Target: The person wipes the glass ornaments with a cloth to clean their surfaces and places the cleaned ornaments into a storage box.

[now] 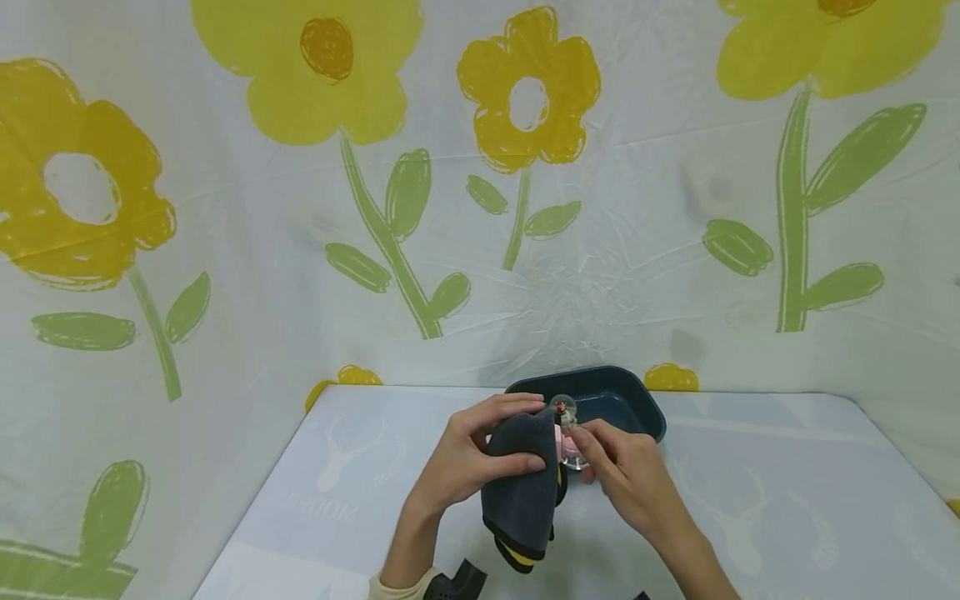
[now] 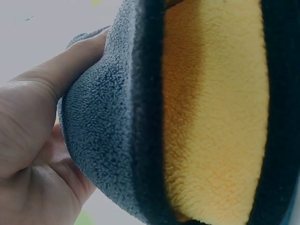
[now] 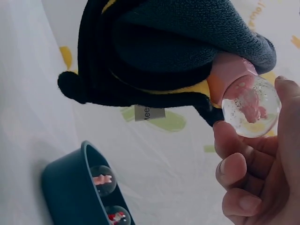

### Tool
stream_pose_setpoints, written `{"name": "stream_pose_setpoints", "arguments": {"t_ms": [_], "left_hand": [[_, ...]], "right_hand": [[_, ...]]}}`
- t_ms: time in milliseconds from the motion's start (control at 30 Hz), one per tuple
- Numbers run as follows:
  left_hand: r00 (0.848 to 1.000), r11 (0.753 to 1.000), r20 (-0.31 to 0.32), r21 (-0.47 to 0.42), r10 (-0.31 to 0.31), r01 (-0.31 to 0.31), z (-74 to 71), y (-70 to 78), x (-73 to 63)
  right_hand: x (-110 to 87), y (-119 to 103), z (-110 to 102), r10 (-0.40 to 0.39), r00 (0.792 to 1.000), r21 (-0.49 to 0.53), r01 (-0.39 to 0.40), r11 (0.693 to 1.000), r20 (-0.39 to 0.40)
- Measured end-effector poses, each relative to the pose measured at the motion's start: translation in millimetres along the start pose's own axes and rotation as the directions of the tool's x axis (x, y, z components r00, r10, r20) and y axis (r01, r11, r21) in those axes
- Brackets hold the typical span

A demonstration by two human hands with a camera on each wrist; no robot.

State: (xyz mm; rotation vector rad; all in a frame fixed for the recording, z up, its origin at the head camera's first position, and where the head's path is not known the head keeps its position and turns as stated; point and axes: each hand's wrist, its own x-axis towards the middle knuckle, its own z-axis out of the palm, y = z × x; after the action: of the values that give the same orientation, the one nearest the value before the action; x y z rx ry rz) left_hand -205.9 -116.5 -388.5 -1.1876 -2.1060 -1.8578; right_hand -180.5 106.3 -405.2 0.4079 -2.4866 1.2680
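Note:
My left hand (image 1: 468, 454) grips a thick cloth (image 1: 521, 500), grey on one side and yellow on the other with black edging. In the left wrist view its yellow face (image 2: 215, 112) shows between folds. A small snow globe (image 3: 251, 108) with a pink base and a pink figure inside sticks out of the cloth, which wraps part of the base. With thumb and fingertips my right hand (image 1: 630, 471) pinches the clear ball. The left fingers behind the cloth are partly hidden.
Behind the hands a dark blue tray (image 1: 622, 404) stands at the table's back edge. Inside it are a globe with a pink figure (image 3: 102, 180) and one with a red and white figure (image 3: 118, 217). A flower-printed curtain (image 1: 600, 208) hangs behind the pale table (image 1: 750, 492).

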Motion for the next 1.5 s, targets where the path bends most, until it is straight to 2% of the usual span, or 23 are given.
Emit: {"name": "stream_pose_setpoints", "arguments": {"t_ms": [233, 400, 500, 600, 733, 1000, 1100, 1267, 1500], "left_hand": [[1.0, 1.0, -0.011, 0.017, 0.002, -0.002, -1.0, -0.3, -0.2], [1.0, 1.0, -0.017, 0.025, 0.006, -0.005, -2.0, -0.8, -1.0], [1.0, 1.0, -0.02, 0.028, 0.012, -0.011, -2.8, -0.9, -1.2], [0.999, 0.999, -0.032, 0.032, 0.018, -0.017, -4.2, -1.1, -1.5], [0.999, 0.999, -0.052, 0.036, 0.016, -0.014, -6.2, -1.0, -2.7], [0.998, 1.0, -0.068, 0.018, -0.006, 0.007, -7.2, -0.2, -2.6], [0.998, 1.0, -0.066, 0.013, -0.007, 0.008, -6.6, -0.8, -2.2], [0.998, 1.0, -0.057, 0.015, -0.005, 0.006, -5.5, -1.5, -1.8], [0.997, 0.999, -0.065, 0.012, -0.028, 0.029, -5.2, -0.7, -1.8]], "right_hand": [[0.9, -2.1, -1.6, 0.051, 0.996, 0.031, -0.054, 0.998, 0.068], [1.0, -0.9, -2.2, 0.024, 0.997, 0.042, -0.028, 0.999, 0.078], [0.9, 0.9, -2.1, -0.034, 0.997, 0.039, 0.032, 0.999, 0.067], [1.4, 3.4, -1.3, -0.135, 0.99, 0.047, 0.133, 0.99, 0.049], [2.9, 5.6, -0.9, -0.28, 0.96, 0.085, 0.277, 0.957, 0.026], [3.2, 4.3, -4.6, -0.413, 0.911, 0.188, 0.409, 0.893, -0.021], [2.5, 3.7, -5.0, -0.42, 0.907, 0.193, 0.417, 0.888, -0.029], [1.8, 4.1, -4.2, -0.398, 0.917, 0.166, 0.397, 0.903, -0.03], [1.2, 3.7, -3.1, -0.397, 0.917, 0.151, 0.398, 0.905, -0.04]]}}
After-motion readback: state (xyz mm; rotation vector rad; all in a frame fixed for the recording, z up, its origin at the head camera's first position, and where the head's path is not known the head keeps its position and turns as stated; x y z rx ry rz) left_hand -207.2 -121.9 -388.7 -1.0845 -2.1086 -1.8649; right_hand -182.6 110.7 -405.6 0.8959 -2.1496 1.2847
